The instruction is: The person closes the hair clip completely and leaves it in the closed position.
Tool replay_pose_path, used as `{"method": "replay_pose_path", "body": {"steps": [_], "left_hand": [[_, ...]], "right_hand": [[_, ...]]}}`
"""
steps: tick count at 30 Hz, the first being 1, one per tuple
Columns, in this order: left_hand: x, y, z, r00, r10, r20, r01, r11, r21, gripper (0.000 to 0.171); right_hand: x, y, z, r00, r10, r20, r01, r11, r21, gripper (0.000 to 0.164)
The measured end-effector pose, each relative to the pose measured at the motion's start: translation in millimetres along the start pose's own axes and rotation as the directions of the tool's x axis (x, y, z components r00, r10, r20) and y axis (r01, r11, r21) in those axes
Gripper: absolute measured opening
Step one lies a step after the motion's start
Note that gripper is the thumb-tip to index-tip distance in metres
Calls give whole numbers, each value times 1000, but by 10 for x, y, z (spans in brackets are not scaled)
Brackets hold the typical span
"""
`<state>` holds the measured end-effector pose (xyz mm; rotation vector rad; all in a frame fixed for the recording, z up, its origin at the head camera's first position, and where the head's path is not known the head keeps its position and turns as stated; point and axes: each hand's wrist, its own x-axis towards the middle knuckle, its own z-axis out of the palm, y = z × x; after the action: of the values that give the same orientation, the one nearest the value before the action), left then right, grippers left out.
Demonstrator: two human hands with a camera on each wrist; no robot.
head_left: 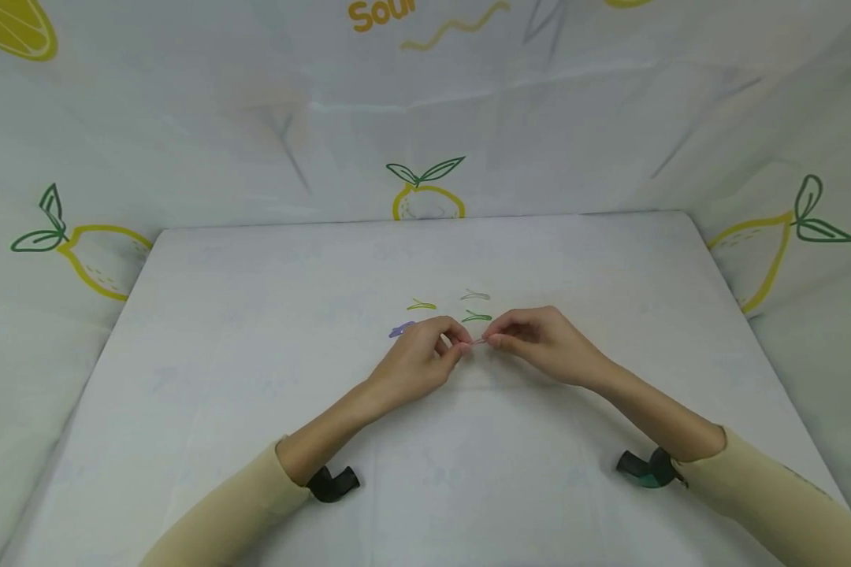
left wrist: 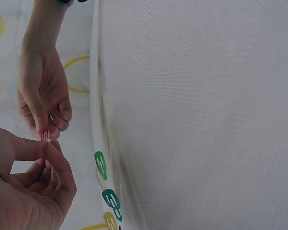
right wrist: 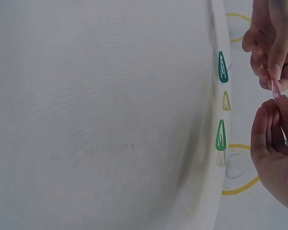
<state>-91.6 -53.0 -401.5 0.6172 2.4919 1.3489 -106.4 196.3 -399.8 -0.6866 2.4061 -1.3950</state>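
Note:
Between both hands, above the white tabletop, is a small pink snap hair clip (right wrist: 276, 89). My left hand (head_left: 420, 358) pinches one end of it between thumb and fingertips. The other end is pinched by my right hand (head_left: 549, 346), whose fingertips cover part of the clip. Just beyond the hands lie more snap clips: a green one (head_left: 477, 316), a pale grey one (head_left: 475, 295) and a yellow one (head_left: 421, 305). Partly behind the left hand lies a clip (head_left: 400, 329) that looks purple in the head view and teal (right wrist: 222, 67) in the right wrist view.
A white cloth covers the table (head_left: 220, 354). White curtains with lemon prints (head_left: 429, 202) hang behind it and at both sides. Black devices (head_left: 333, 483) sit under the wrists, by the beige sleeves (head_left: 234, 504).

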Motion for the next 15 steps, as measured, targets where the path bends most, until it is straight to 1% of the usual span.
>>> {"method": "replay_pose_path", "body": {"steps": [4, 8, 15], "left_hand": [[-8, -3, -21, 1000, -2, 24, 2, 1000, -17, 10], [-18, -15, -25, 999, 11, 44, -10, 1000, -9, 10], [-35, -21, -17, 999, 14, 47, -14, 1000, 6, 10]], "right_hand": [[-6, -8, -12, 1000, 10, 26, -10, 999, 31, 14], [-12, 2, -13, 999, 23, 46, -26, 998, 60, 14], [-16, 26, -5, 998, 11, 70, -17, 996, 88, 12]]}}
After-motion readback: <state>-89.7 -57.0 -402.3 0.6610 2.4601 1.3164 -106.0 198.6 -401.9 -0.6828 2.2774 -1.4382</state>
